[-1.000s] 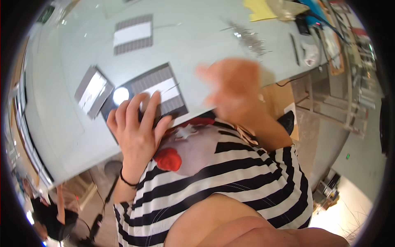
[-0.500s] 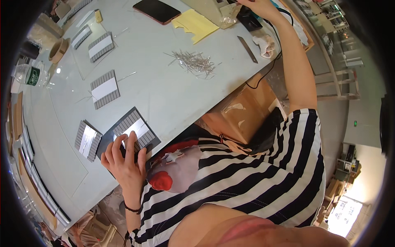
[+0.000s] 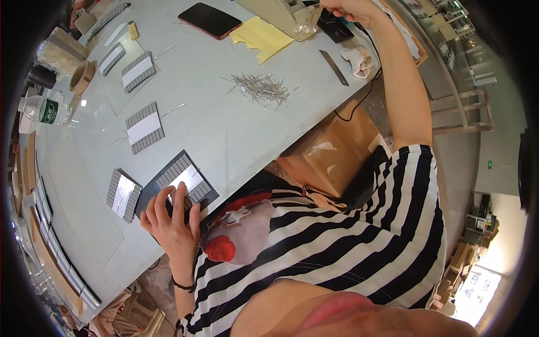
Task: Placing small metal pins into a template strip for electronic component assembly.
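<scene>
My left hand lies with fingers spread and bent on a grey striped panel with a shiny white middle band. The panel rests on a dark square plate near the table's front edge. Just left of the plate is a similar striped panel. At the upper right, my right hand is closed round a dark, corded tool, mostly hidden by the fingers. It is beside a black block-shaped holder. A black cord runs down from there past the table's edge.
A heap of thin metal strips lies mid-table. Further off are a phone, yellow paper, a flat blade and a crumpled cloth. More striped panels, a tape roll and a bottle stand leftward.
My right hand has moved slightly down, close above the black holder. My left hand stays on the striped panel. The whole view has shifted a little.
</scene>
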Available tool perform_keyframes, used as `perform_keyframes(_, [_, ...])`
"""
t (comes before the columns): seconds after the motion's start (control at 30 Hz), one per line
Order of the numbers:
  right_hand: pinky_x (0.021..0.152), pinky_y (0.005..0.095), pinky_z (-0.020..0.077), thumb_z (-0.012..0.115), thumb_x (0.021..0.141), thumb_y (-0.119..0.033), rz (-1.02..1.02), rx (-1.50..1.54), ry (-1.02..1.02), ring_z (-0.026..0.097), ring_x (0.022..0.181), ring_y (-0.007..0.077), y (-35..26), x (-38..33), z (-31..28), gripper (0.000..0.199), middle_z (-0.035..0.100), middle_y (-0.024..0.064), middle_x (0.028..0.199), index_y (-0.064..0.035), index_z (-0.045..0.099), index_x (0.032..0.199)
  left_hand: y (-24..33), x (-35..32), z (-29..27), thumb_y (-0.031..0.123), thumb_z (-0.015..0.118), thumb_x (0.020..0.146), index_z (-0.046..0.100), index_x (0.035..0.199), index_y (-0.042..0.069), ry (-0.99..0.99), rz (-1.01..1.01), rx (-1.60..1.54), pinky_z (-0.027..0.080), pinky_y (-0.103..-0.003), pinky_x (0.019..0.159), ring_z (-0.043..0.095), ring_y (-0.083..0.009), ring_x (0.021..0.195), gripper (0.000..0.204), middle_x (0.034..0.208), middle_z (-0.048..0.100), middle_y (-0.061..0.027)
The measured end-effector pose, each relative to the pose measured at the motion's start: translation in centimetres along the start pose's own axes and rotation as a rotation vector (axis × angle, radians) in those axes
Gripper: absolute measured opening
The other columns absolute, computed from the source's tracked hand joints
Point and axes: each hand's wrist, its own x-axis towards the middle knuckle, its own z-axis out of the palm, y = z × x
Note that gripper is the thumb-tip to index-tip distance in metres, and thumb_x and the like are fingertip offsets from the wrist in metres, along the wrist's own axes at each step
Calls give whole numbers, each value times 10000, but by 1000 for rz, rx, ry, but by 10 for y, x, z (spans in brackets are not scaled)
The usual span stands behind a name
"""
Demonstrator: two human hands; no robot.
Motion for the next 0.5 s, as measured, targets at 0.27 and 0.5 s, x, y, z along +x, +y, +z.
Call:
perform_keyframes(0.27, [557,322,447,681,948,-206,-15,103,30,614,629,174,53,2,19,199,684,79,730,-26,732,882,-2,-5,-4,323,648,963,705,1302,121,4,-5,11,319,-471,1069,542,-303,1208,398,1269,622,-84])
perform_keyframes(0.5, [762,417,557,698,902,-315,-312,-551,407,742,864,306,80,-60,67,256,775,145,913,-107,806,1005,-4,-6,-3,371,777,858,713,1266,163,62,-28,-64,338,-499,1014,564,-274,1166,462,1251,625,-56])
